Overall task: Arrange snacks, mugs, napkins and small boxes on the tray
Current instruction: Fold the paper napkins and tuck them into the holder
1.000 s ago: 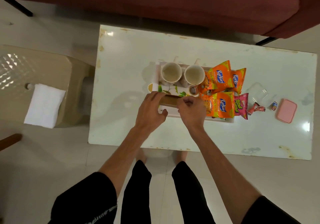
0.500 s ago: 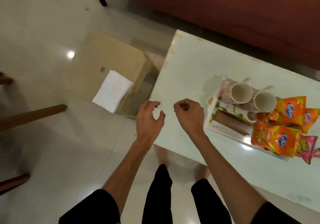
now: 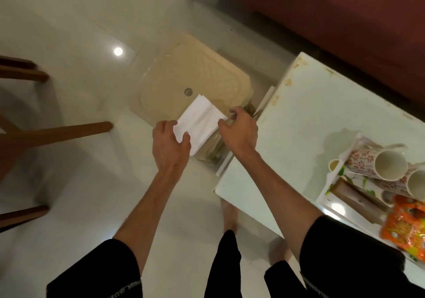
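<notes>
A stack of white napkins (image 3: pixel 199 120) lies on a beige plastic stool (image 3: pixel 193 79) left of the table. My left hand (image 3: pixel 170 146) grips the stack's near left corner, thumb on top. My right hand (image 3: pixel 239 129) pinches its right edge. On the white table (image 3: pixel 310 118) at the right, a white floral tray (image 3: pixel 331 180) holds two flowered mugs (image 3: pixel 379 164), a long brown box (image 3: pixel 358 198) and orange snack packets (image 3: pixel 407 226), partly cut off by the frame edge.
Wooden chair legs (image 3: pixel 57 129) stand on the pale tiled floor at the left. A dark red sofa (image 3: pixel 322 21) runs behind the table. My legs and bare feet are below, close to the table's near corner.
My view has swung left from the tray to the stool. Both hands left the brown box on the tray, crossed over the table edge and took hold of the napkins.
</notes>
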